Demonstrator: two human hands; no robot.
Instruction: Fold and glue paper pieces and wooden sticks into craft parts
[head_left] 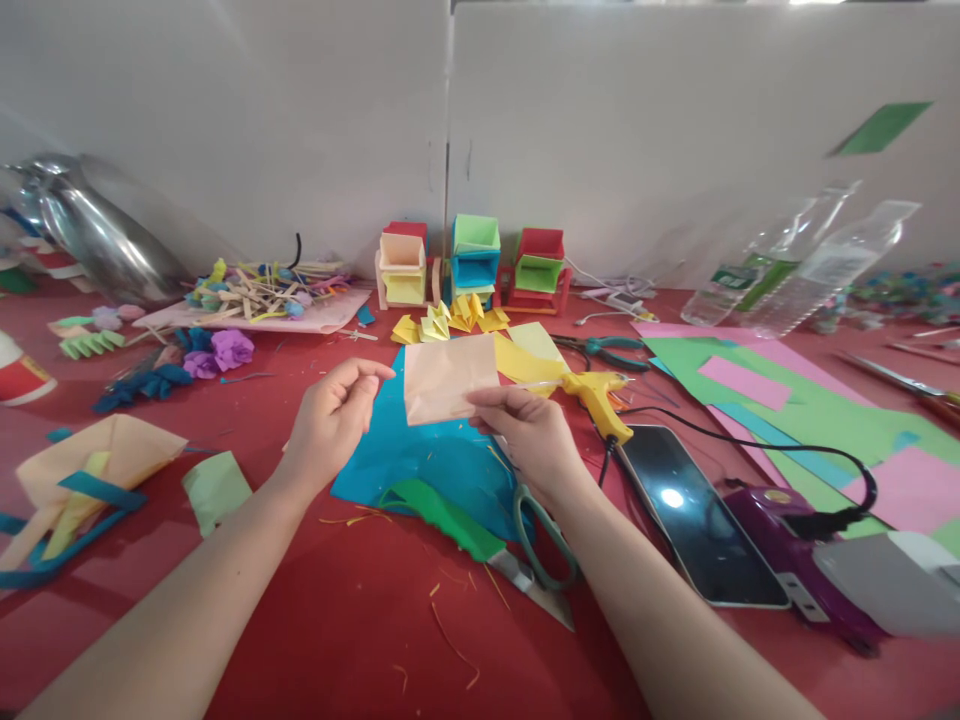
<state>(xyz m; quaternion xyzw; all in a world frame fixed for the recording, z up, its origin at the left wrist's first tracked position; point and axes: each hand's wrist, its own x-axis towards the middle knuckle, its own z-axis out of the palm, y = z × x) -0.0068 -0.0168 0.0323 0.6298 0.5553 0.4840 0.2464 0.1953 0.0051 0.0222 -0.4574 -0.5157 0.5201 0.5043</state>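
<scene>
My right hand (525,432) pinches the lower right corner of a folded peach paper (448,378) and holds it up over a blue sheet (427,450). My left hand (334,418) hovers just left of the paper with its fingers curled and thumb and forefinger close together; it does not touch the paper. Under my right wrist lie green-handled scissors (541,550) and a green paper strip (442,515). A yellow glue gun (596,395) lies just right of my right hand.
Folded paper boxes (472,262) and yellow folded pieces (450,322) stand by the back wall. A phone (694,510), a purple device (795,560) and coloured sheets (810,410) lie on the right. Two plastic bottles (795,265), paper flowers (217,350) and sticks (255,290) lie around.
</scene>
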